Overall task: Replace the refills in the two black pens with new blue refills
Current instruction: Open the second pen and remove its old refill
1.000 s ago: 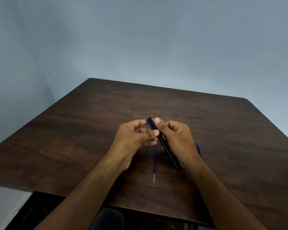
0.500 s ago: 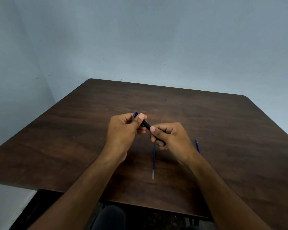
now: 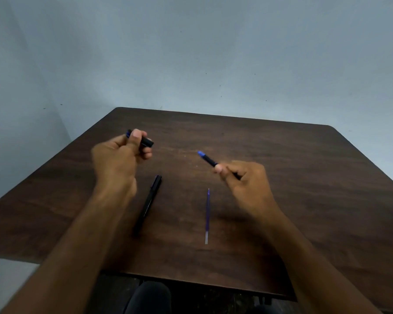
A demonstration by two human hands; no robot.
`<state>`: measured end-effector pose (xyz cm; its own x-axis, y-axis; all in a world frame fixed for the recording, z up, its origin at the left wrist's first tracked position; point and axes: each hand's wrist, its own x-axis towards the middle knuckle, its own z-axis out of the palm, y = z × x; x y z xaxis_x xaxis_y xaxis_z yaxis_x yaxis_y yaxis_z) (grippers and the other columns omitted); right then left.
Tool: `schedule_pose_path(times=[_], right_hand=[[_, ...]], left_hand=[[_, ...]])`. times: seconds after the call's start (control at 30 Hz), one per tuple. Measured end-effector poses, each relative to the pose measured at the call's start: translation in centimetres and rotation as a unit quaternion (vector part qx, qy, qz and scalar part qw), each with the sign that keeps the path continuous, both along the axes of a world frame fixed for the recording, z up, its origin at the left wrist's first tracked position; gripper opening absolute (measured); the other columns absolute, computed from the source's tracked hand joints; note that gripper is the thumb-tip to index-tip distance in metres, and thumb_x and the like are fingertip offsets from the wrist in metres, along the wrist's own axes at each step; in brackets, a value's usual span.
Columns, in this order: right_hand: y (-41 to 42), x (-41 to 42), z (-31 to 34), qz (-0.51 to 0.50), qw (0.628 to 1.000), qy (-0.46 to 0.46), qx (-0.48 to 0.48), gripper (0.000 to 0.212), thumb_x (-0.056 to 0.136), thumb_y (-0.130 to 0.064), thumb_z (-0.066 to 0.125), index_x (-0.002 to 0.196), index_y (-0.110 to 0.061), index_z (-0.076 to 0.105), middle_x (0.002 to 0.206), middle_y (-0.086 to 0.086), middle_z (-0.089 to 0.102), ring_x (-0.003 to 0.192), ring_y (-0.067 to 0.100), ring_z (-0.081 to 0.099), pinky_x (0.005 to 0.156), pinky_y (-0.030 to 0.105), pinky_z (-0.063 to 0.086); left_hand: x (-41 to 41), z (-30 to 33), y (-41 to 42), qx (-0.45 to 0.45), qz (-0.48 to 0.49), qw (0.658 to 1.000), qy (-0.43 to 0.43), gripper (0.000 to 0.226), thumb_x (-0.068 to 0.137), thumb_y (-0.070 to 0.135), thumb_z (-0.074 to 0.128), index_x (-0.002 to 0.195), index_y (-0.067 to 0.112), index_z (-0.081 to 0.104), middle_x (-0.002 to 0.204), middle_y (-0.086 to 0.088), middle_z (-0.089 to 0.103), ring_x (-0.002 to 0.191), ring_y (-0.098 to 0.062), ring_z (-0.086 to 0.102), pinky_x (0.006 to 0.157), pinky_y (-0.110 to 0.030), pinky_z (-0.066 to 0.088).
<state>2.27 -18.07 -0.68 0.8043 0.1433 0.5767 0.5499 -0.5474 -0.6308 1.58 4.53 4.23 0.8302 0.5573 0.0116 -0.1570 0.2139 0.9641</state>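
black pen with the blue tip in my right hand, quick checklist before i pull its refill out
1. Right hand grips the black pen body with the blue tip: ok.
2. Black cap with a blue end off, held in left hand: ok.
3. Thin blue refill lying ready on the dark wooden table: ok.
4. Second black pen lying apart, capped: ok.
5. Left hand free to pull: not ok.
6. Old refill loose: cannot tell.
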Motion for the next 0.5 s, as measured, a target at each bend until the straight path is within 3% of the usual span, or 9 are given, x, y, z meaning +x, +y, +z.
schedule_pose_path(times=[0.17, 0.27, 0.5], right_hand=[[-0.3, 1.0, 0.5, -0.042, 0.993, 0.016, 0.108, 0.020, 0.097, -0.018, 0.064, 0.096, -0.005, 0.079, 0.061, -0.017, 0.057, 0.053, 0.010, 0.051, 0.052, 0.034, 0.045], [0.0, 0.9, 0.5, -0.054, 0.987, 0.016, 0.149, 0.021, 0.098, -0.019, 0.062, 0.098, -0.006, 0.079, 0.062, -0.007, 0.061, 0.054, 0.013, 0.053, 0.053, 0.039, 0.048], [-0.9, 0.9, 0.3, -0.081, 0.970, 0.081, 0.216, 0.022, 0.100, -0.019, 0.061, 0.094, -0.008, 0.079, 0.056, -0.007, 0.059, 0.047, 0.007, 0.047, 0.051, 0.024, 0.036]], left_hand=[[-0.8, -0.9, -1.3, 0.132, -0.141, 0.980, 0.053, 0.014, 0.082, 0.022, 0.076, 0.081, 0.007, 0.076, 0.072, -0.009, 0.076, 0.056, -0.014, 0.068, 0.057, -0.021, 0.058], [-1.3, -2.1, -3.7, 0.165, -0.234, 0.954, 0.086, 0.015, 0.077, 0.021, 0.082, 0.072, 0.007, 0.078, 0.063, -0.013, 0.073, 0.049, -0.016, 0.064, 0.050, -0.022, 0.055], [-0.9, -3.3, -9.0, 0.399, -0.272, 0.853, 0.199, 0.027, 0.073, 0.043, 0.084, 0.066, 0.019, 0.074, 0.053, 0.003, 0.069, 0.049, -0.006, 0.064, 0.053, -0.024, 0.050]])
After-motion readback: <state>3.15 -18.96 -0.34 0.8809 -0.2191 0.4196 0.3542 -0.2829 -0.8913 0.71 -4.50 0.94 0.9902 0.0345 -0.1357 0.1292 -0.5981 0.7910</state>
